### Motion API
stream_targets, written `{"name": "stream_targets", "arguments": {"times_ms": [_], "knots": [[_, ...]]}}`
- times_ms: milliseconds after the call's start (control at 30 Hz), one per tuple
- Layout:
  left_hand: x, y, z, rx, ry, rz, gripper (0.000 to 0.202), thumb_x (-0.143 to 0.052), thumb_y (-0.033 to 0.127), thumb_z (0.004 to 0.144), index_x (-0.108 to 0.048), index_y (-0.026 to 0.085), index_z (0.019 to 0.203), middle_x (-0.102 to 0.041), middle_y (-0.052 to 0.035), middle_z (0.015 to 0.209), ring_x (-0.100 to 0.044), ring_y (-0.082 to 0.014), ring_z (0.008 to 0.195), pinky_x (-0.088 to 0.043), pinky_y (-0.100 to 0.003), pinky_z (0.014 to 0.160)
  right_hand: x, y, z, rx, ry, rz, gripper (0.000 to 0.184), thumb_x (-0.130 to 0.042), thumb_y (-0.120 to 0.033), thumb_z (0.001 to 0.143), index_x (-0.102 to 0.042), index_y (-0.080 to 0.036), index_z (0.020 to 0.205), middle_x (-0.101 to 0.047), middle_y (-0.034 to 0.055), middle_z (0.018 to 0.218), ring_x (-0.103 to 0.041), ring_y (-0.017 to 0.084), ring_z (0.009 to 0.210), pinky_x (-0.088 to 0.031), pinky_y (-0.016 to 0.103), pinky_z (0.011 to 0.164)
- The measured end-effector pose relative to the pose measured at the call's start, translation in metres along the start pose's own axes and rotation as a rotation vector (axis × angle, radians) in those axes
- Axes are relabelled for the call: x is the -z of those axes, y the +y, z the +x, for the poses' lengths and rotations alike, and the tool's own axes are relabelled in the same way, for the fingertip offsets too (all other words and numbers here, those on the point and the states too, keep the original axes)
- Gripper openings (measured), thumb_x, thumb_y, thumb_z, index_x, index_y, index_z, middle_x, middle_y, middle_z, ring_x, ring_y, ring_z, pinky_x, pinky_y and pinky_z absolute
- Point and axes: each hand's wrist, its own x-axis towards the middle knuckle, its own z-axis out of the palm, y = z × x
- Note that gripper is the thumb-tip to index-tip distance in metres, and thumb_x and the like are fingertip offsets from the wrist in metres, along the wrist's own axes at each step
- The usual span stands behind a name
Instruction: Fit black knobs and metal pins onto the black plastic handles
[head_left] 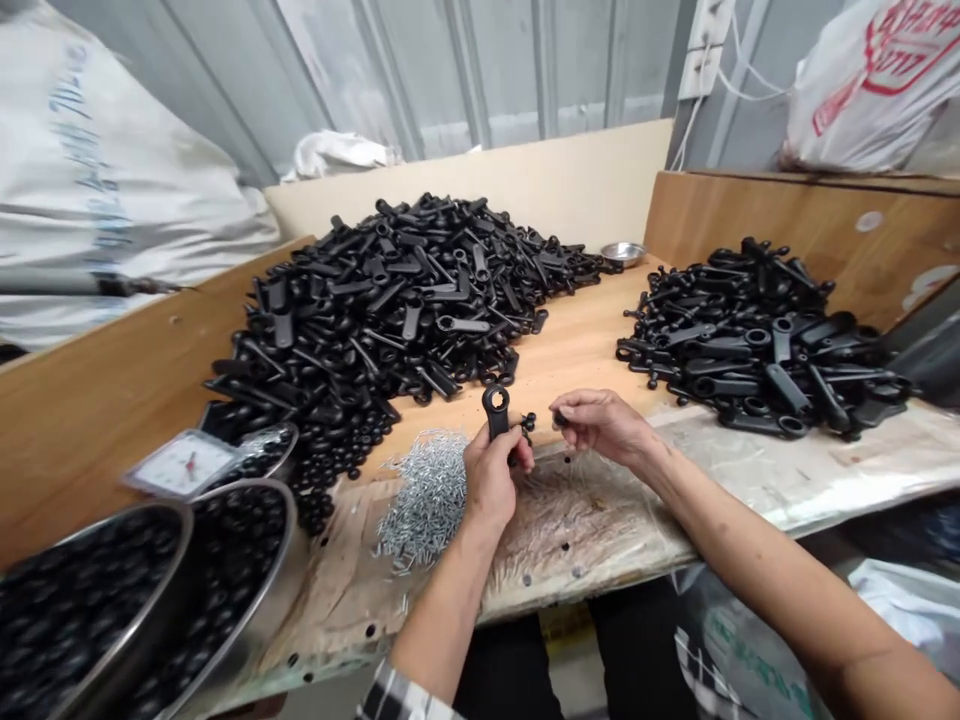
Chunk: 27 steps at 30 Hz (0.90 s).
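My left hand (489, 480) is closed around a black plastic crank handle (496, 412), whose ring end with a toothed hole points up. Just right of its fingers shows a small black knobbed part (529, 424); whether it belongs to the same handle I cannot tell. My right hand (606, 428), a short gap away, pinches a small round black piece (560, 419) between thumb and fingers. Below and left of the left hand lies a heap of small silver pins (426, 500). Behind both hands rises a large pile of black crank handles (405, 290).
At right is a smaller pile of black handles with knobs (750, 350). Metal bowls (281, 550) of small black pieces stand at front left, near a square white clock (184, 463). A small metal dish (622, 252) sits at the back. Wooden boards (787, 225) border the bench.
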Motion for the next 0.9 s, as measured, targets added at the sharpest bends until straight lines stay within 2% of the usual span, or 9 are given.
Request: {"name": "stream_targets", "arguments": {"times_ms": [200, 300, 367, 500, 533, 600, 700, 800, 900], "knots": [[0.005, 0.005, -0.001, 0.201, -0.073, -0.136, 0.017, -0.058, 0.026, 0.066, -0.055, 0.013, 0.077, -0.052, 0.0033, 0.050, -0.048, -0.0112, 0.044, -0.035, -0.023, 0.042, -0.004, 0.004, -0.001, 0.003, -0.112, 0.126, 0.019, -0.071, -0.018, 0.063, -0.067, -0.010, 0.079, -0.065, 0.0050, 0.065, -0.060, 0.011, 0.053, -0.048, 0.019, 0.045], [0.012, 0.003, 0.000, 0.209, -0.057, -0.118, 0.016, -0.059, 0.025, 0.065, -0.056, 0.013, 0.075, -0.054, 0.0016, 0.054, -0.051, -0.0126, 0.049, -0.038, -0.024, 0.046, -0.006, 0.012, -0.001, -0.012, -0.128, 0.129, 0.017, -0.070, -0.016, 0.064, -0.068, -0.010, 0.080, -0.066, 0.0059, 0.069, -0.061, 0.012, 0.056, -0.048, 0.018, 0.046], [0.016, 0.000, 0.000, 0.097, -0.019, 0.030, 0.017, -0.060, 0.029, 0.066, -0.058, 0.013, 0.072, -0.058, -0.0008, 0.061, -0.054, -0.0140, 0.057, -0.041, -0.026, 0.053, -0.006, 0.015, 0.001, -0.016, -0.119, 0.118, 0.016, -0.070, -0.015, 0.064, -0.068, -0.010, 0.080, -0.067, 0.0058, 0.070, -0.061, 0.011, 0.057, -0.048, 0.018, 0.046], [0.026, -0.005, -0.010, -0.436, 0.017, 0.735, 0.023, -0.059, 0.038, 0.072, -0.064, 0.015, 0.071, -0.061, -0.0047, 0.072, -0.056, -0.0177, 0.075, -0.041, -0.029, 0.071, -0.007, 0.015, 0.001, 0.012, -0.052, 0.087, 0.018, -0.072, -0.015, 0.060, -0.067, -0.011, 0.076, -0.065, 0.0038, 0.065, -0.060, 0.011, 0.052, -0.047, 0.018, 0.043], [0.028, -0.006, -0.015, -0.535, 0.020, 0.900, 0.026, -0.057, 0.040, 0.073, -0.065, 0.015, 0.069, -0.061, -0.0052, 0.069, -0.056, -0.0180, 0.074, -0.040, -0.029, 0.071, -0.007, 0.014, -0.001, 0.028, -0.024, 0.086, 0.018, -0.072, -0.016, 0.059, -0.067, -0.011, 0.075, -0.064, 0.0031, 0.063, -0.059, 0.011, 0.050, -0.046, 0.018, 0.041], [0.033, -0.005, -0.029, -0.601, 0.028, 1.099, 0.030, -0.056, 0.043, 0.075, -0.066, 0.015, 0.068, -0.059, -0.0050, 0.061, -0.056, -0.0170, 0.065, -0.040, -0.028, 0.066, -0.007, 0.012, -0.010, 0.058, 0.017, 0.091, 0.019, -0.073, -0.019, 0.059, -0.067, -0.011, 0.076, -0.064, 0.0025, 0.062, -0.058, 0.010, 0.047, -0.045, 0.017, 0.038], [0.045, -0.003, -0.057, -0.428, 0.013, 1.024, 0.032, -0.057, 0.044, 0.074, -0.069, 0.016, 0.081, -0.064, -0.0044, 0.064, -0.056, -0.0144, 0.057, -0.040, -0.025, 0.059, -0.006, 0.017, -0.037, 0.071, 0.030, 0.104, 0.019, -0.072, -0.022, 0.063, -0.068, -0.011, 0.078, -0.063, 0.0024, 0.064, -0.057, 0.009, 0.045, -0.044, 0.016, 0.036], [0.057, -0.004, -0.091, -0.142, 0.055, 0.641, 0.036, -0.059, 0.043, 0.074, -0.066, 0.018, 0.099, -0.068, -0.0036, 0.086, -0.053, -0.0097, 0.053, -0.040, -0.021, 0.050, -0.008, 0.033, -0.075, 0.060, 0.013, 0.147, 0.016, -0.071, -0.022, 0.065, -0.068, -0.013, 0.078, -0.063, 0.0021, 0.065, -0.058, 0.010, 0.045, -0.045, 0.016, 0.035], [0.062, -0.014, -0.127, 0.006, 0.099, 0.296, 0.037, -0.065, 0.039, 0.070, -0.065, 0.019, 0.101, -0.064, -0.0037, 0.104, -0.049, -0.0052, 0.048, -0.040, -0.019, 0.045, -0.019, 0.058, -0.116, 0.030, -0.076, 0.218, 0.013, -0.070, -0.020, 0.066, -0.068, -0.014, 0.078, -0.064, 0.0030, 0.069, -0.061, 0.011, 0.049, -0.047, 0.016, 0.037]]}}
